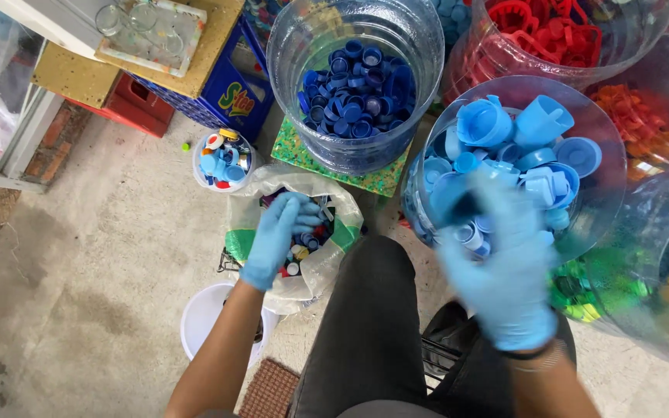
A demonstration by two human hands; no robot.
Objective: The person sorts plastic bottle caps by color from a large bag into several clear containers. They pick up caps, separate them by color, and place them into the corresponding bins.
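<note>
My left hand (276, 232), in a light blue glove, reaches into a clear plastic bag (334, 259) of mixed bottle caps, fingers curled among the caps. My right hand (505, 271), also gloved in light blue, is blurred by motion over the rim of a clear jar (609, 166) filled with light blue caps and lids. Whether it holds a cap cannot be made out. My dark trouser leg (369, 325) lies between the two hands.
A clear jar of dark blue caps (354, 93) stands on a green speckled board. Jars of red caps (551, 35), orange caps (636, 124) and green and yellow caps (660, 294) crowd the right. A small tub of mixed caps (222, 159), a white bucket (203, 317), and crates lie left.
</note>
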